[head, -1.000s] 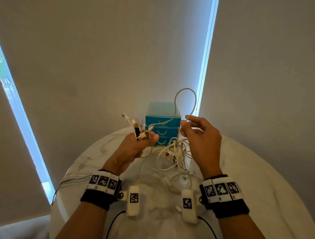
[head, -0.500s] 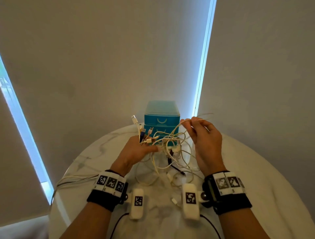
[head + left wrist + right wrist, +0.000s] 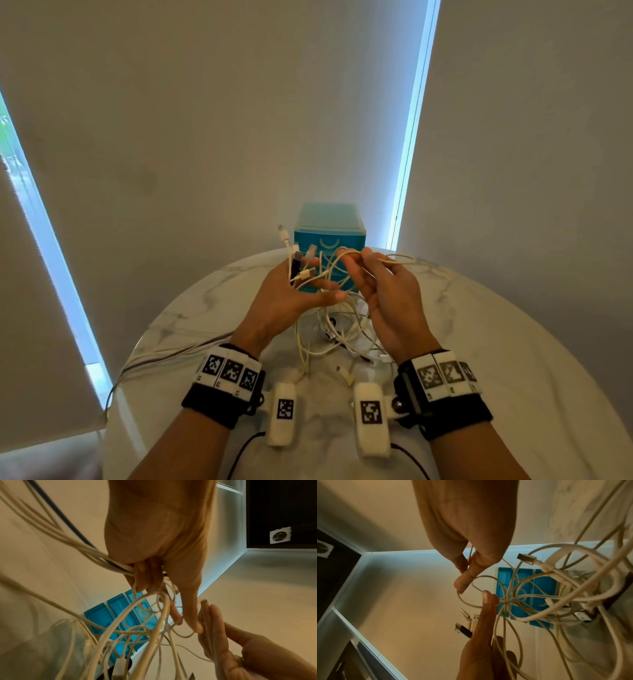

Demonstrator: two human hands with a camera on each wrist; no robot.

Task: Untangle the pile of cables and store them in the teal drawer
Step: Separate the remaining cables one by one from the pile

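A tangle of white cables (image 3: 337,330) hangs from both hands down onto the round marble table (image 3: 513,342). My left hand (image 3: 301,287) grips a bundle of cable ends, and their connectors (image 3: 294,255) stick up above the fingers. In the left wrist view the curled fingers (image 3: 145,577) clamp several strands while the index finger points out straight. My right hand (image 3: 363,270) pinches one thin white cable loop (image 3: 481,578) between thumb and finger, close to the left hand. The teal drawer unit (image 3: 329,236) stands just behind the hands with its drawers closed.
The drawer unit sits at the table's far edge against a wall corner with lit window strips. A few long cords (image 3: 164,356) trail off the table's left edge. Loose cable ends (image 3: 344,371) lie on the table near my wrists.
My right hand has come down and in toward the left hand, bringing the raised cable loop down with it. The tangle has sunk lower onto the table.
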